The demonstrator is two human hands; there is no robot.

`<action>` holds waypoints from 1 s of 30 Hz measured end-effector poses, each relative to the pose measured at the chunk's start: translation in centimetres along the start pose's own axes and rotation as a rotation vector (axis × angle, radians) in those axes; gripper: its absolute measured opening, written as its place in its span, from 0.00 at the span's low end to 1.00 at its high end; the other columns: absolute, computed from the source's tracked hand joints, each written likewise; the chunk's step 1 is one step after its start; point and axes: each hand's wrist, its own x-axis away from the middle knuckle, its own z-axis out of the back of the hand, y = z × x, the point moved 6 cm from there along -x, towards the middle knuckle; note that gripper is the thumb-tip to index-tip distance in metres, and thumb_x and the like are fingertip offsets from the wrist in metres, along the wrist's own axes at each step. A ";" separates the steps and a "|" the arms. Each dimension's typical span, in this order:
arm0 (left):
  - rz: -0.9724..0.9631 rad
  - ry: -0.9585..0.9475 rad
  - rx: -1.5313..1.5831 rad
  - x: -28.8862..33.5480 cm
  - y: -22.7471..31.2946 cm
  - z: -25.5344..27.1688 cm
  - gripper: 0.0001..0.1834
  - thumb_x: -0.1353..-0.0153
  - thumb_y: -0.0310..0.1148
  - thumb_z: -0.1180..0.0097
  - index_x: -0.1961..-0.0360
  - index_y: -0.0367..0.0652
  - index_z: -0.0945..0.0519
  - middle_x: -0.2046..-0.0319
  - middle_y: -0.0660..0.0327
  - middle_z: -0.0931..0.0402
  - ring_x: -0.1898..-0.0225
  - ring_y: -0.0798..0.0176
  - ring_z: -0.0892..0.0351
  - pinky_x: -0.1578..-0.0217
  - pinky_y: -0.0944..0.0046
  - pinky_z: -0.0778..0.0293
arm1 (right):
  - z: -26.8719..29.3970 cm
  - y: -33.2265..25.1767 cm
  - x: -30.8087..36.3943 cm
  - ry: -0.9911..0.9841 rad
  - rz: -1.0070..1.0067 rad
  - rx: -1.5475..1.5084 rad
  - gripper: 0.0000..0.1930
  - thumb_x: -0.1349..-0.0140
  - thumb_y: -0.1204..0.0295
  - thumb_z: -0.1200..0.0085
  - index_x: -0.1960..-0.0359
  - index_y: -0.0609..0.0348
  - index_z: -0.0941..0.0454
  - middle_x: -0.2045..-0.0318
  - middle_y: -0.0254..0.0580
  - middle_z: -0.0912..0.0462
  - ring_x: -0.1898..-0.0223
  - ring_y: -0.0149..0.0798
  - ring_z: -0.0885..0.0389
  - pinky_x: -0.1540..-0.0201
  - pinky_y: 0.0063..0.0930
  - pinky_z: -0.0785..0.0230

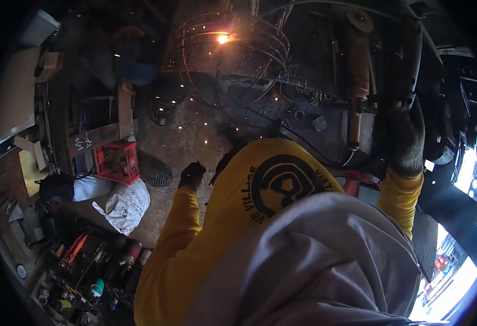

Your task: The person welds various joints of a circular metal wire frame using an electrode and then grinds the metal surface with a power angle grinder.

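My right hand (408,136), in a grey knit glove, is raised at the right. Its fingers look closed round the lower end of a long grey metal bar (413,62). My left hand (193,175), dark and in shadow, is low at the centre left, over the floor; its fingers are too dark to read. At the top, a bright welding arc (223,39) burns on a round cage of bent metal rods (282,51), throwing sparks. What holds the welding end is hidden in the dark. An angle grinder (358,65) with an orange-brown body lies between the cage and my right hand.
A red plastic crate (117,162) and a white sack (126,206) stand on the floor at the left, beside a wire coil (159,173). Cluttered tools (81,266) fill the lower left. A black cable (309,145) runs below the cage. Metal pieces (319,124) lie near the grinder.
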 end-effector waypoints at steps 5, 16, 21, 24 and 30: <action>-0.012 -0.039 -0.009 -0.5 0.5 0.5 0.10 0.43 0.31 0.43 0.60 0.50 0.16 0.55 0.57 0.19 0.47 0.50 0.22 0.47 0.51 0.23 | -0.7 -0.4 0.5 0.037 -0.006 -0.076 0.24 0.34 0.62 0.42 0.41 0.62 0.28 0.73 0.33 0.23 0.80 0.25 0.25 0.78 0.20 0.31; 0.205 -0.165 0.206 -0.5 -0.1 -1.2 0.12 0.38 0.30 0.46 0.57 0.52 0.14 0.50 0.59 0.18 0.44 0.54 0.22 0.45 0.55 0.23 | -0.4 0.5 0.3 0.039 -0.043 -0.066 0.23 0.33 0.61 0.39 0.45 0.62 0.29 0.71 0.37 0.22 0.79 0.28 0.24 0.79 0.20 0.32; 0.438 -0.144 0.581 -0.3 -1.6 -3.3 0.11 0.36 0.32 0.47 0.56 0.52 0.14 0.48 0.59 0.18 0.43 0.54 0.23 0.44 0.55 0.24 | -0.7 0.0 0.3 0.032 -0.025 -0.067 0.23 0.34 0.59 0.38 0.46 0.62 0.29 0.70 0.38 0.22 0.78 0.29 0.25 0.79 0.21 0.31; 0.437 -0.072 0.625 0.1 -1.5 -3.0 0.11 0.35 0.35 0.48 0.56 0.51 0.15 0.49 0.57 0.19 0.43 0.53 0.22 0.45 0.54 0.24 | -0.8 0.1 0.2 0.011 -0.021 -0.040 0.23 0.33 0.59 0.39 0.45 0.63 0.29 0.70 0.38 0.23 0.78 0.28 0.25 0.78 0.22 0.31; 0.036 -0.135 -0.005 -0.7 0.7 -0.1 0.13 0.35 0.38 0.50 0.61 0.46 0.14 0.56 0.51 0.17 0.49 0.48 0.19 0.50 0.51 0.23 | -0.2 0.7 -0.4 -0.073 -0.043 -0.045 0.27 0.37 0.60 0.37 0.42 0.65 0.26 0.64 0.36 0.20 0.67 0.26 0.23 0.63 0.21 0.29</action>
